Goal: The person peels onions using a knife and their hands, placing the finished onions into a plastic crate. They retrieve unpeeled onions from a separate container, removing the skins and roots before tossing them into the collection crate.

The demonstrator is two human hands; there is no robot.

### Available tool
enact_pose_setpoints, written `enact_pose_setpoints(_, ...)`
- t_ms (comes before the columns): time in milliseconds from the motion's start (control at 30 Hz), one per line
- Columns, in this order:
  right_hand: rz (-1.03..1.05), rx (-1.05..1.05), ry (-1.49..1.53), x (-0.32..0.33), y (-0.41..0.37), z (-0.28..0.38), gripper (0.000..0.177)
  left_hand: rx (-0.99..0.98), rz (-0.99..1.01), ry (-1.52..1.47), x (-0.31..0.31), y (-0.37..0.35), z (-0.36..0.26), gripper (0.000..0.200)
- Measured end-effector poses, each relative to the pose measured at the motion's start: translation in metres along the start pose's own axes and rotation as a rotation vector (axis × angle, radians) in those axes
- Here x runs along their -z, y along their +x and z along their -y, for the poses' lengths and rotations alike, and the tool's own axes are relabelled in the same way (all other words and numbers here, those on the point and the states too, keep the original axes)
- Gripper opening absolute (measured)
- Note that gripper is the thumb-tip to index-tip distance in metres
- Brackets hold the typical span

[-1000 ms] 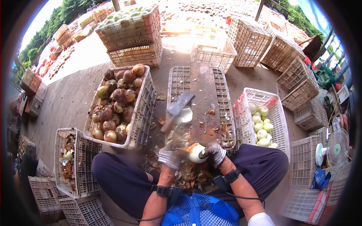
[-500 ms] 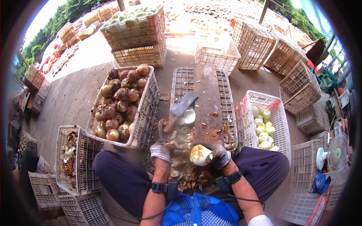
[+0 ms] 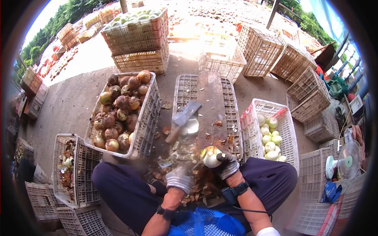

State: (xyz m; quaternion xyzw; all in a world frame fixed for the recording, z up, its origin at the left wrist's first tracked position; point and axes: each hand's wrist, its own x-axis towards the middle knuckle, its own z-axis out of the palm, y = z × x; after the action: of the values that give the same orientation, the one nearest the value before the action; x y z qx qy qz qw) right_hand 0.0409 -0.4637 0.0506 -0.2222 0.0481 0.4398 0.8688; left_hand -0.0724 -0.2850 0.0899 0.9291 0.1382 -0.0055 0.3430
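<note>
My right hand (image 3: 228,166), in a grey work glove, is wrapped round a partly peeled onion (image 3: 211,156), pale below with brown skin on top. To its left, my gloved left hand (image 3: 179,179) is smeared by motion; its fingers, and anything in them, cannot be made out. Beyond the hands a wooden board (image 3: 210,103) lies across an upturned plastic crate (image 3: 185,87). A cleaver (image 3: 186,113) rests there, its wooden handle towards me, beside a white curved onion piece (image 3: 191,126). Loose onion skins (image 3: 204,187) lie between my legs.
At left stands a crate of unpeeled onions (image 3: 120,112), with a crate of peelings (image 3: 67,165) nearer me. Peeled onions (image 3: 271,141) sit in a crate on the right. Stacked crates (image 3: 136,43) stand farther off, and a fan (image 3: 348,161) is at far right.
My left hand has moved down and towards me, away from the board. My right hand keeps the onion, which has turned slightly and is a little higher in view. The whole view has shifted slightly.
</note>
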Motion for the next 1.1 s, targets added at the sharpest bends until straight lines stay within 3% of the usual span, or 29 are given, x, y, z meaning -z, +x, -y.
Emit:
enact_pose_setpoints(233, 0.06, 0.002, 0.14, 0.014, 0.0, 0.003, 0.053, -0.15, -0.153, 0.012, -0.006, -0.007, -0.001, 0.036)
enact_pose_setpoints(333, 0.113, -0.007, 0.179, 0.018, -0.001, 0.003, 0.051, -0.153, -0.12, 0.064, -0.003, -0.007, -0.001, 0.034)
enact_pose_setpoints(433, 0.012, 0.046, 0.106, 0.027, 0.0, 0.0, 0.048, -0.13, -0.112, 0.086, -0.005, -0.003, 0.001, 0.033)
enact_pose_setpoints(500, -0.096, 0.166, -0.496, 0.042, 0.006, -0.005, 0.048, -0.052, 0.009, 0.117, -0.002, 0.002, -0.004, 0.034)
enact_pose_setpoints(567, -0.163, 0.217, -0.763, 0.053, 0.01, -0.006, 0.059, 0.021, 0.115, 0.138, 0.002, 0.008, -0.01, 0.034)
enact_pose_setpoints(667, -0.113, 0.166, -0.592, 0.043, 0.011, -0.003, 0.081, 0.14, 0.25, 0.123, 0.009, 0.011, -0.015, 0.033)
enact_pose_setpoints(733, 0.027, 0.106, -0.386, 0.017, 0.006, 0.004, 0.081, 0.17, 0.266, 0.1, 0.009, 0.012, -0.017, 0.032)
enact_pose_setpoints(900, -0.063, 0.138, -0.466, -0.011, 0.001, 0.005, 0.087, 0.11, 0.33, 0.075, -0.023, 0.019, 0.01, 0.033)
enact_pose_setpoints(1100, -0.096, 0.137, -0.612, -0.02, -0.001, 0.006, 0.093, 0.027, 0.426, -0.211, -0.033, 0.024, 0.022, 0.03)
